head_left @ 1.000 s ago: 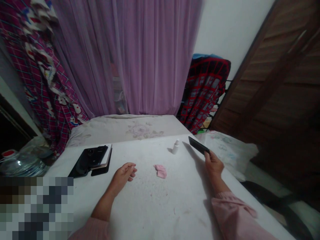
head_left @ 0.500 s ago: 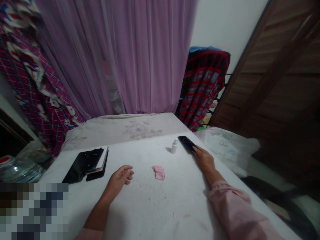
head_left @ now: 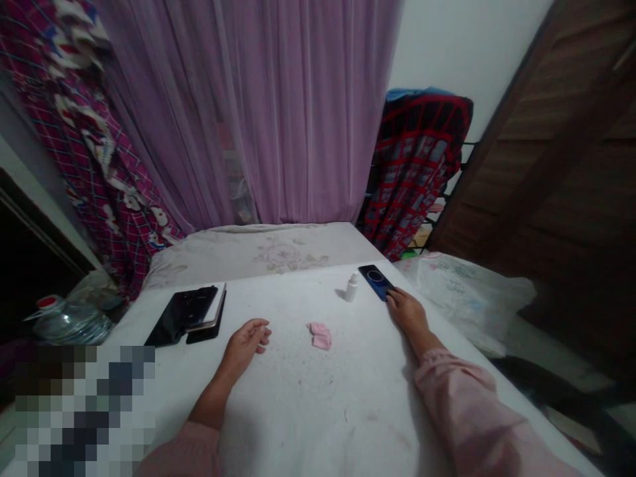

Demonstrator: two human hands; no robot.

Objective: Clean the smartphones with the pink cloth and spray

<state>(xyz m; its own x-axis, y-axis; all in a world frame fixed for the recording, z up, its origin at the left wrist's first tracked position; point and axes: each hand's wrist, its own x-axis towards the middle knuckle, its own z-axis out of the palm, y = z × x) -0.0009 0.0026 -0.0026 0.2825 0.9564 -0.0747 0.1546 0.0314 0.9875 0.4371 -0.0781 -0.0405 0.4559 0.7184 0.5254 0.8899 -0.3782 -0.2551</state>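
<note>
At the table's right edge my right hand (head_left: 408, 317) grips the near end of a dark blue smartphone (head_left: 376, 281), which lies with a ring mark showing on its upper face. Just left of the phone, a small white spray bottle (head_left: 351, 289) stands upright. My left hand (head_left: 247, 341) rests on its side on the white tabletop (head_left: 298, 411), fingers loosely curled and partly apart, holding nothing. Between the hands, nearer the left one, lies a folded pink cloth (head_left: 320, 336).
Left of my left hand are a black phone-like slab (head_left: 171, 319) and a stack of dark and white flat items (head_left: 212, 311). Beyond the table's far edge is a flowered cover (head_left: 283, 252). A large clear bottle (head_left: 69, 321) stands at far left, and a plastic sheet (head_left: 462, 291) at right.
The view has shifted slightly, so everything on the table appears a little higher and further right. The phone's ring mark shows more clearly. Both hands keep nearly the same places.
</note>
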